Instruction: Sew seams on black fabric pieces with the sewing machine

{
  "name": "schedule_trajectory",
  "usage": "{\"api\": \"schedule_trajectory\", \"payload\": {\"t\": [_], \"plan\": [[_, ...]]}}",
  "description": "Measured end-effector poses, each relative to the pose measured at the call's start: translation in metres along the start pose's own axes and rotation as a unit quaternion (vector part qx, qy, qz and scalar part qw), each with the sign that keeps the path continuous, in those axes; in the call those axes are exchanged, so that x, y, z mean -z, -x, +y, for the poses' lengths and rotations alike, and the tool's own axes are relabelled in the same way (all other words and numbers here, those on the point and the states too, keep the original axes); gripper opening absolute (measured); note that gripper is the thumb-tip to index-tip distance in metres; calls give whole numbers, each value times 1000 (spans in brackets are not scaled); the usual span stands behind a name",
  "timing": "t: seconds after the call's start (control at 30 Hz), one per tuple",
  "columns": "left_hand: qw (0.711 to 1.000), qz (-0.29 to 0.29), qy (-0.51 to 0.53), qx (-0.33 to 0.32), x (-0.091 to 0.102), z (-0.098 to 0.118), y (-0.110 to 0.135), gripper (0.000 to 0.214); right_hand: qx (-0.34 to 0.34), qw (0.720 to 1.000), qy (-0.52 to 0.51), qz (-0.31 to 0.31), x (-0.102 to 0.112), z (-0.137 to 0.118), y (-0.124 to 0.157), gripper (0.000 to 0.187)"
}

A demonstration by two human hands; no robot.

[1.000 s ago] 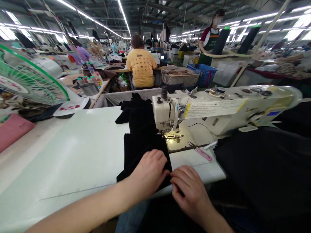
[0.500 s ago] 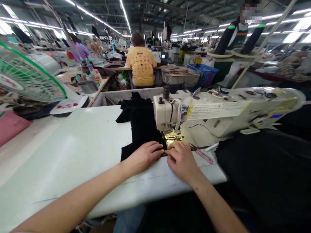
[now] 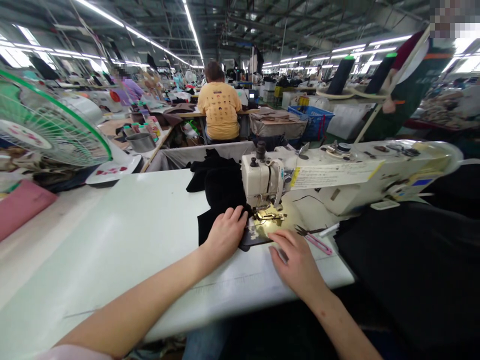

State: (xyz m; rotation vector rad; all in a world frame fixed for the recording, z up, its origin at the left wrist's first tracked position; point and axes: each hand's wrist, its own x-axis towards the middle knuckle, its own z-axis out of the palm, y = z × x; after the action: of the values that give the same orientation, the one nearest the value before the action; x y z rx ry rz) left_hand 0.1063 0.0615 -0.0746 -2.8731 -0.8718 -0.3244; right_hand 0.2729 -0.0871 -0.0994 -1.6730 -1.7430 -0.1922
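Black cloth, one piece or several, I cannot tell: on the tabletop, bunched at its far end, lying just left of the sewing machine's head, its near part under my left hand.

My left hand: laid on the near part of the cloth, fingers close together, tips at its right edge beside the metal plate. Whether the thumb pinches the cloth, I cannot tell.

My right hand: fingers bent, thumb spread apart from them, gap visible; fingertips at the plate's near edge, contact unclear. I see nothing between them.

Pink-handled snips: one pair, just right of my right hand, blades toward the machine.

White stick: one, beside the snips.

Dark cloth: one large spread, right of the snips.

Paper strip: one, written on, along the machine's arm.

Fan: one, green-rimmed, at far left.
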Motion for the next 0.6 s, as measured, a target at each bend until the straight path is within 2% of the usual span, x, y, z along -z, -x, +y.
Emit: {"api": "schedule_trajectory", "payload": {"t": [0.1,0.2,0.27,0.37,0.43,0.47,0.53,0.6], "plan": [[993,-70,-41,90,3,10,17,66,-2,999,-2,38,19,6,30,27],[983,-132,-51,120,2,-5,10,69,9,997,24,79,35,23,51,25],[981,-137,-45,127,1,-30,-12,62,35,993,44,102,41,35,58,23],[980,-115,-43,157,9,-81,-60,42,80,989,66,102,48,44,58,23],[976,-102,-45,187,15,-110,-91,32,79,989,85,96,57,44,55,23],[974,-98,-46,201,18,-120,-103,36,65,988,97,96,65,43,54,23],[973,-93,-43,208,18,-126,-120,41,14,985,133,109,85,47,51,21],[979,-93,-32,179,15,-118,-121,45,-62,976,185,101,108,57,50,21]]}}
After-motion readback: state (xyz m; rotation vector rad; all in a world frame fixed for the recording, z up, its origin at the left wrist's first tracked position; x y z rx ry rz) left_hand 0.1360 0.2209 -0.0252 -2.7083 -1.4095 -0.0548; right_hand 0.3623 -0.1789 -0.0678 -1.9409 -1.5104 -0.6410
